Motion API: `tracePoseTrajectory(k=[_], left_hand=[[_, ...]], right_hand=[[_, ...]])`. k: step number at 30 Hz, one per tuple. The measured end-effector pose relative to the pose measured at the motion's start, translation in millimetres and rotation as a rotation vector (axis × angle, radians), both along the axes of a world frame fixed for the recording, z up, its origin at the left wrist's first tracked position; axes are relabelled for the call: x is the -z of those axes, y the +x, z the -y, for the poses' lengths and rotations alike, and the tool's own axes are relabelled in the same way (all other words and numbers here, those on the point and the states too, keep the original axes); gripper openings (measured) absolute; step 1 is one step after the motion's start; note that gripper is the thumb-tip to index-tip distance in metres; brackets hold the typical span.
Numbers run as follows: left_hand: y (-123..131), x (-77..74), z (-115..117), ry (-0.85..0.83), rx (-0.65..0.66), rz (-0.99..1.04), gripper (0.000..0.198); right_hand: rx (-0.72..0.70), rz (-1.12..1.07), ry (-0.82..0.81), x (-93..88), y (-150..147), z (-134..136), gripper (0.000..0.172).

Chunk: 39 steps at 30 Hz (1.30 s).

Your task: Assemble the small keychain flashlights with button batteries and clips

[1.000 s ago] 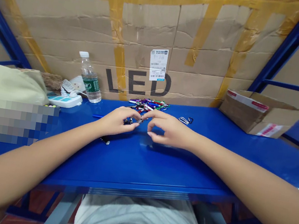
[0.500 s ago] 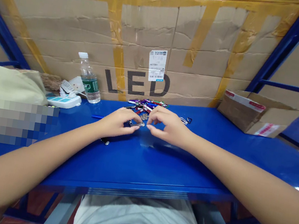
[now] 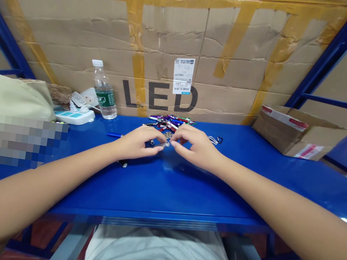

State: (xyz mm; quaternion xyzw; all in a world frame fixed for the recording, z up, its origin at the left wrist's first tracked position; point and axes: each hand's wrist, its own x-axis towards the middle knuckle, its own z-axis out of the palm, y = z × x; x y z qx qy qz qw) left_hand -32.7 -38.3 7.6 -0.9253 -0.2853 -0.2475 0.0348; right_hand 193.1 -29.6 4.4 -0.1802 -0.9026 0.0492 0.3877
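Between the thumb and fingers of my left hand is a small silvery, clear-ended cylinder, its end pointing right. My right hand is curled in a pinch at that end; whether a tiny part sits in its fingertips is too small to tell. Just behind the fingertips lies a little group of small round button-like discs. Beyond them is a heap of colourful metallic penlight-like tubes. A blue tube and a black tube lie beside my left hand, partly covered by it.
Metal carabiner clips lie right of my right hand. A water bottle, a white power strip and a pale bag stand at the left. An open cardboard box sits at the right of the blue table.
My right fingertips have come slightly closer to the end of the cylinder in my left hand. Otherwise both hands stay in nearly the same place.
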Motion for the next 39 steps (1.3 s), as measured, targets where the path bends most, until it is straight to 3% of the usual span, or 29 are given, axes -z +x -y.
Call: tracePoseTrajectory(k=[3,8,13,18,31,39], left_hand=[[-3.6,1.3,-4.3,-0.010,-0.054,-0.021,0.018],[-12.1,2.2,-12.6,-0.008,-0.152,0.013,0.020],[-17.2,2.1,-16.0,-0.007,-0.173,0.020,0.020],[-16.0,2.9,-15.3,-0.029,-0.166,0.014,0.021],[-16.3,3.8,-15.8,-0.045,-0.153,-0.015,0.020],[-15.8,3.8,-15.6,-0.057,-0.149,-0.033,0.020]], right_hand=[[0.104,0.051,0.022,4.8,3.2,-10.7,0.014],[0.227,0.375,0.048,21.5,4.2,-31.7,0.036],[0.225,0.552,-0.060,26.1,2.2,-36.6,0.049],[0.140,0.527,-0.010,18.3,1.5,-32.4,0.038],[0.213,0.360,-0.015,24.9,5.7,-42.5,0.031],[0.241,0.428,0.002,23.8,10.6,-48.5,0.025]])
